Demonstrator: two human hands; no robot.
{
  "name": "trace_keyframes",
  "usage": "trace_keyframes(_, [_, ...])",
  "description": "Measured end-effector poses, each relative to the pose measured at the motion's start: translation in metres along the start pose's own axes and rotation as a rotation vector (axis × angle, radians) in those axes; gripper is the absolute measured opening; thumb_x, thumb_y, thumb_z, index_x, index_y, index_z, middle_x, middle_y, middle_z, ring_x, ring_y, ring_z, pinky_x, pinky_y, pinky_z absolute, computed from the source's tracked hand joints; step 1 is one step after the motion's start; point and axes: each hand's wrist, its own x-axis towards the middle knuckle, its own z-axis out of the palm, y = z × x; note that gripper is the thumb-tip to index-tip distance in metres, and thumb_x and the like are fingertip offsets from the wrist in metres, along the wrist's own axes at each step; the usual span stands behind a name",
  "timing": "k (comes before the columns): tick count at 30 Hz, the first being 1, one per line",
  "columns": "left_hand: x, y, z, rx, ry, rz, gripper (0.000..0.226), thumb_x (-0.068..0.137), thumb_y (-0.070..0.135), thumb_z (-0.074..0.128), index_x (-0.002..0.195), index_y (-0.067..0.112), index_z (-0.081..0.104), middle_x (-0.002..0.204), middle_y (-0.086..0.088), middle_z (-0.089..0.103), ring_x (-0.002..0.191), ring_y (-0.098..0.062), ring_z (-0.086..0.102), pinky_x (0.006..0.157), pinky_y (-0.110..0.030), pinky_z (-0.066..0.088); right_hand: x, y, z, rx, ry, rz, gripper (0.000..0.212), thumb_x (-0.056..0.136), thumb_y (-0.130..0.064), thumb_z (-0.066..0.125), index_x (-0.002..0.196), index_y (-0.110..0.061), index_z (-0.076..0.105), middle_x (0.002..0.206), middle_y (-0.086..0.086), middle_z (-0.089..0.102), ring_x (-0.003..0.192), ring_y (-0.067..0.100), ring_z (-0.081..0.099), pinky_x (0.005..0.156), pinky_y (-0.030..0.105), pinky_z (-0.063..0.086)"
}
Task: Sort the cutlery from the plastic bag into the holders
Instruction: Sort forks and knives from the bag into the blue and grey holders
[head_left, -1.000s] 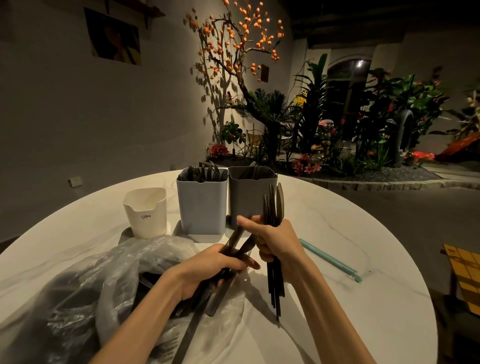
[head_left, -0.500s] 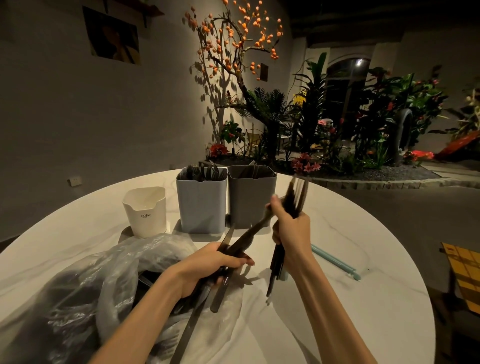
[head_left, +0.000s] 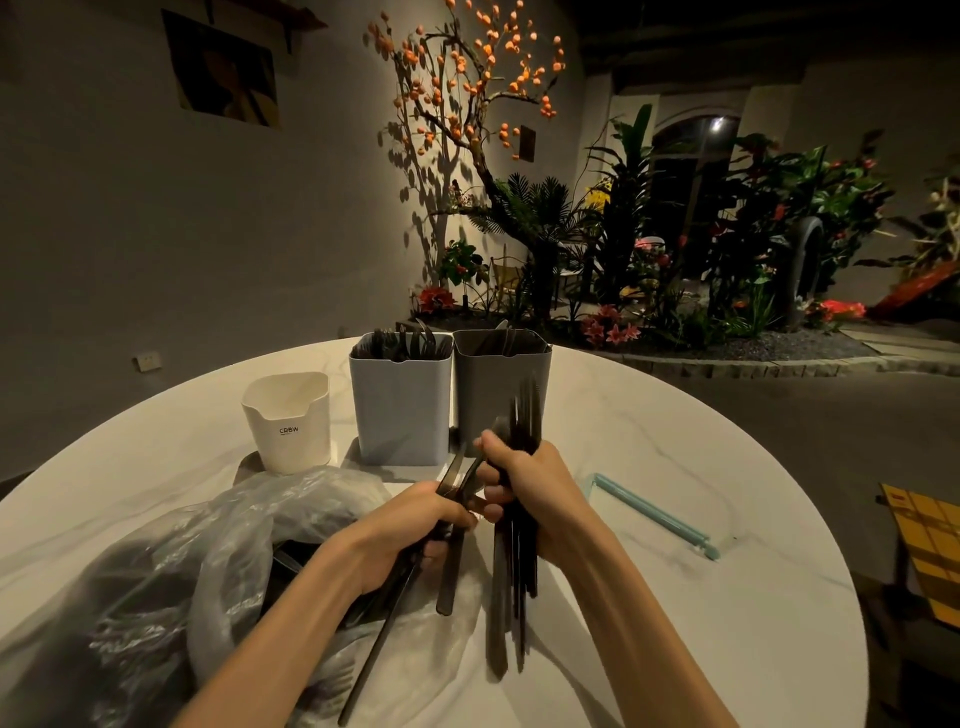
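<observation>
My right hand grips an upright bundle of dark cutlery, its tips blurred in front of the grey holder. My left hand holds a few more dark pieces that slant down toward me over the clear plastic bag. The two hands touch at the fingers. A light blue holder with several dark utensils stands left of the grey one. A white holder sits further left; its inside is hidden.
The holders stand on a round white marble table. A pale blue bag clip lies right of my hands. A yellow-topped stool or chair is beyond the table's right edge. Plants fill the background.
My right hand has come back down and left with its bundle, from tilted near the grey holder to upright against my left hand. The left hand has barely moved.
</observation>
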Motion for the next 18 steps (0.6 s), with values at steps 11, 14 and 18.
trace_keyframes(11, [-0.001,-0.001,0.005,0.084,-0.093,-0.013,0.021,0.1,0.01,0.059,0.118,0.001,0.065,0.081,0.0,0.07,0.054,-0.008,0.058,0.047,-0.018,0.043,0.003,-0.012,-0.02,0.231,0.449,-0.191,0.028,0.09,-0.027,0.075,0.098,-0.004,0.062,0.05,-0.004,0.043,0.039,0.006,0.04,0.041,0.019,0.04])
trace_keyframes(14, [0.0,0.0,0.006,0.091,-0.091,0.01,0.02,0.101,0.019,0.059,0.112,0.006,0.07,0.081,-0.004,0.063,0.051,-0.007,0.045,0.048,-0.017,0.04,0.003,-0.006,-0.022,0.07,0.284,-0.065,0.044,0.082,-0.036,0.082,0.096,0.003,0.068,0.05,-0.004,0.043,0.042,0.007,0.038,0.042,0.02,0.037])
trace_keyframes(18, [0.0,-0.001,0.005,0.055,-0.043,0.047,0.019,0.101,0.017,0.058,0.112,0.007,0.071,0.078,-0.004,0.061,0.049,-0.006,0.045,0.048,-0.017,0.04,0.006,-0.001,-0.013,0.028,0.294,-0.115,0.037,0.089,-0.034,0.074,0.087,0.003,0.071,0.05,-0.002,0.046,0.043,0.008,0.039,0.043,0.021,0.036])
